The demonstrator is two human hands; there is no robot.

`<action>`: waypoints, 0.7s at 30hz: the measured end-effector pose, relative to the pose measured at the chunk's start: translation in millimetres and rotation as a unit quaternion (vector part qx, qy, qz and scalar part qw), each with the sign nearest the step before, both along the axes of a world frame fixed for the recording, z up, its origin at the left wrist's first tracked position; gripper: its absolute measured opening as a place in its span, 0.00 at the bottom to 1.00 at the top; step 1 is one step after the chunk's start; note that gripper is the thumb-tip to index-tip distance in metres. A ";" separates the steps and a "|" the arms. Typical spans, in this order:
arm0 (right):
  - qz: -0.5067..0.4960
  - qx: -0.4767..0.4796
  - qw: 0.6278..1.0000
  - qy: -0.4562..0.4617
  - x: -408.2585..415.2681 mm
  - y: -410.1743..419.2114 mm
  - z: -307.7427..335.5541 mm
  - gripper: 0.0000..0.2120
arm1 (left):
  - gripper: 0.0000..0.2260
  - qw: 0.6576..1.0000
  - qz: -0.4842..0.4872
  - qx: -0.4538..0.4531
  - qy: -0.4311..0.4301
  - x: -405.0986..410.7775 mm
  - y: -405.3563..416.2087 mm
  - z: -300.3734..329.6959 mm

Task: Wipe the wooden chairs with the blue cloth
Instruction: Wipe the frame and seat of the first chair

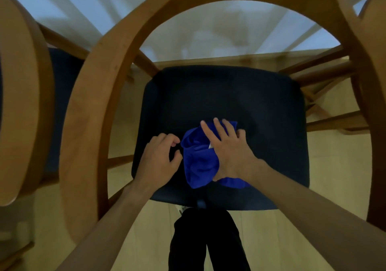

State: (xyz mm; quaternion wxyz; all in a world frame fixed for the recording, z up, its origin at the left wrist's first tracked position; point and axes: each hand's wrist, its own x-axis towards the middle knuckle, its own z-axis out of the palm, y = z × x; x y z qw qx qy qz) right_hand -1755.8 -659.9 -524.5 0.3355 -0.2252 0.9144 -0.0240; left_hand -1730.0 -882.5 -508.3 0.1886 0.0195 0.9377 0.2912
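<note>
Cloth (199, 162) on the seat (225, 95), toward its near edge; right hand (231, 155) flat atop the cloth, left hand (160, 160) just left, on the seat; second chair (23, 95) further left.

Both bare forearms reaching forward and down from the lower corners. Left hand (159, 159) palm down, fingers loosely curled, thumb tip near forefinger, nothing held. Right hand (228, 152) flat, palm down, fingers (218, 129) straight and a little spread, pressing down. Hands side by side, near each other, not touching.
</note>
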 end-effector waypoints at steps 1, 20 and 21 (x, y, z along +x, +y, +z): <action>0.008 -0.004 1.000 -0.004 -4.1 -0.1 -0.9 0.74 | 0.10 1.000 0.002 -0.003 0.000 0.4 -1.2 0.1; -0.151 0.021 0.966 0.209 -167.9 63.0 14.8 0.35 | 0.14 0.997 -0.034 -0.069 0.026 -11.1 -8.7 5.5; -0.144 0.034 0.971 0.187 -161.7 58.3 9.9 0.35 | 0.15 0.996 -0.032 -0.076 0.025 -10.2 -8.6 5.2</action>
